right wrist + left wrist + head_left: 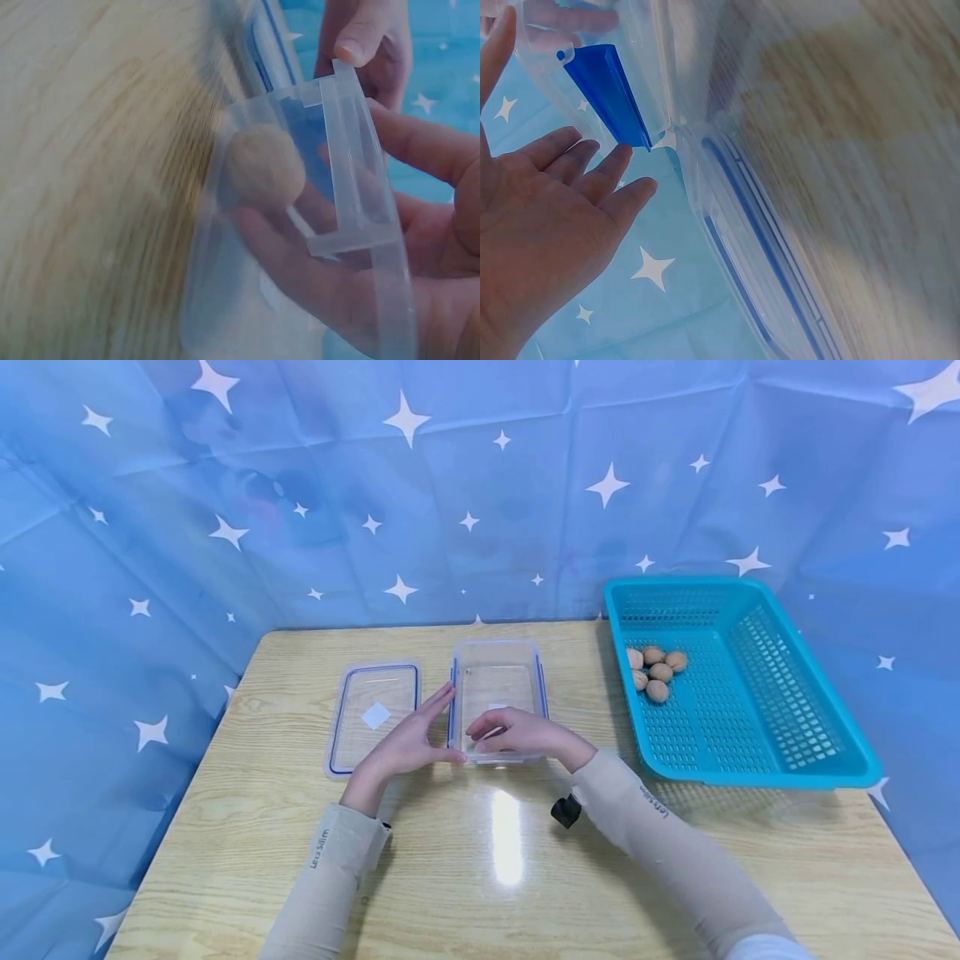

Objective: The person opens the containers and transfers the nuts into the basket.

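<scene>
A clear plastic food container (498, 681) with blue side latches stands uncovered at the middle of the table. My right hand (525, 732) reaches over its front right part, fingers bent down inside. Through the container's wall in the right wrist view shows a walnut (266, 166), low in the corner, with my thumb and fingertips around it. From the head view that walnut is hidden under the hand. My left hand (401, 745) steadies the container's left side, thumb at the front corner and fingers spread along the edge. In the left wrist view those fingers lie by a blue latch (607, 94).
The container's lid (375, 743), blue-sealed with a white label, lies flat to the left. A large turquoise basket (735, 710) stands at the right, with several walnuts (661, 672) by its left wall. A blue star-patterned cloth (450, 493) hangs behind the wooden table (435, 885).
</scene>
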`<action>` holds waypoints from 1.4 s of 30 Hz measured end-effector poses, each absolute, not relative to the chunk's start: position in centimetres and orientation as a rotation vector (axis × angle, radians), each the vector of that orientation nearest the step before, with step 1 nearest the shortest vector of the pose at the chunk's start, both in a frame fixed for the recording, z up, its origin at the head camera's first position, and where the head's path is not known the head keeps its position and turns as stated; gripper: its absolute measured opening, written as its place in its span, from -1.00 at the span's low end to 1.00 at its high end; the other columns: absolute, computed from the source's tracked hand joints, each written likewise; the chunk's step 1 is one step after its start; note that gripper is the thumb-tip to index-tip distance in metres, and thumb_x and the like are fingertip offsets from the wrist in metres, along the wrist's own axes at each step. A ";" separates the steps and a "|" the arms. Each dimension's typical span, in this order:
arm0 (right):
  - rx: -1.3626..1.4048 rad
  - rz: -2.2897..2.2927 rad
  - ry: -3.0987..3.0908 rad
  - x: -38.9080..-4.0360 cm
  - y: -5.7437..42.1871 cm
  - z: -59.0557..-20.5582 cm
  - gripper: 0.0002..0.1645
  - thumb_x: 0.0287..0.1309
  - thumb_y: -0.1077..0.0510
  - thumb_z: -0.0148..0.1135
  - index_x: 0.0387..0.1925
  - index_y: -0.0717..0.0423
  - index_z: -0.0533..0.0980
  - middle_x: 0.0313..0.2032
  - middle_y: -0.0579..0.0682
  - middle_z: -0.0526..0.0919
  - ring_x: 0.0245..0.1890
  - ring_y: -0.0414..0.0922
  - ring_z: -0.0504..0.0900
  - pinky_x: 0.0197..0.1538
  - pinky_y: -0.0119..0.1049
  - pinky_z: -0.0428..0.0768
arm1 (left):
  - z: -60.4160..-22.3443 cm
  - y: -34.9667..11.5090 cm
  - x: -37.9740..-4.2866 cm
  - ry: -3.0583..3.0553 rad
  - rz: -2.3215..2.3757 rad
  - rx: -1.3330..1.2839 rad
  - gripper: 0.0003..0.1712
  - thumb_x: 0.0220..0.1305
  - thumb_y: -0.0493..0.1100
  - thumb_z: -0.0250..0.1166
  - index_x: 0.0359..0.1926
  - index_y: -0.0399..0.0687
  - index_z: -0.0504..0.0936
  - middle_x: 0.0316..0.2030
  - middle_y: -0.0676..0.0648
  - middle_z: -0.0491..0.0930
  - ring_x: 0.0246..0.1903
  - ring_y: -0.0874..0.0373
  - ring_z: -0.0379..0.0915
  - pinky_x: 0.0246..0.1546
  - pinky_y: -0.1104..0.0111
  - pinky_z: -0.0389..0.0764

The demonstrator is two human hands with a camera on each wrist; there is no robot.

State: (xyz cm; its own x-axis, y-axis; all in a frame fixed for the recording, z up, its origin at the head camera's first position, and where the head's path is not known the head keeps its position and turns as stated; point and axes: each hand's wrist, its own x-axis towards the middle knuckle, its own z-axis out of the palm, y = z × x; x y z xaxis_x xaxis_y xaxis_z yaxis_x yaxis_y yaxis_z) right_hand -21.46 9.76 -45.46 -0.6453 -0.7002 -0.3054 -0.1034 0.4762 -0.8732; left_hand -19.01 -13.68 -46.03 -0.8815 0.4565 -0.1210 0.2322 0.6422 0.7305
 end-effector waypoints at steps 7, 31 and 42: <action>-0.682 -1.179 2.061 -21.6 9.3 -46.1 -0.53 0.35 0.26 0.13 0.24 0.36 0.45 0.24 0.27 0.55 0.28 0.19 0.51 0.36 -0.02 0.50 | -46.2 -13.7 -19.0 2.564 1.098 0.562 0.25 0.03 0.06 0.55 0.59 -0.04 -0.01 0.61 0.02 -0.16 0.58 -0.09 -0.21 0.54 -0.09 0.05; -0.606 -1.202 2.142 -22.0 8.2 -47.1 -0.62 0.22 0.28 0.25 0.07 0.33 0.59 0.07 0.21 0.68 0.08 0.03 0.65 0.23 -0.15 0.60 | -46.1 -13.7 -18.9 2.543 1.120 0.548 0.24 0.05 0.08 0.54 0.59 -0.01 -0.03 0.62 0.05 -0.18 0.58 -0.10 -0.21 0.51 -0.13 0.09; -0.570 -1.236 2.177 -21.8 8.3 -46.7 -0.58 0.18 0.26 0.29 0.08 0.30 0.59 0.08 0.20 0.68 0.07 0.06 0.67 0.18 -0.16 0.64 | -46.1 -13.7 -18.9 2.554 1.101 0.543 0.25 0.03 0.07 0.55 0.59 0.07 -0.04 0.62 0.05 -0.18 0.58 -0.08 -0.21 0.53 -0.10 0.07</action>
State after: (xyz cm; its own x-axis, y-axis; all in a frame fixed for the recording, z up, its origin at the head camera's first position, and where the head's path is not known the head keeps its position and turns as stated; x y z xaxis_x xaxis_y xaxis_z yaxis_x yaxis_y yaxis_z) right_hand -21.77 8.31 -46.74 -0.7488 -0.6079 -0.2641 -0.0850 0.4832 -0.8714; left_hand -18.94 -13.65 -46.07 -0.8812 0.4552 -0.1279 0.2196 0.6336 0.7419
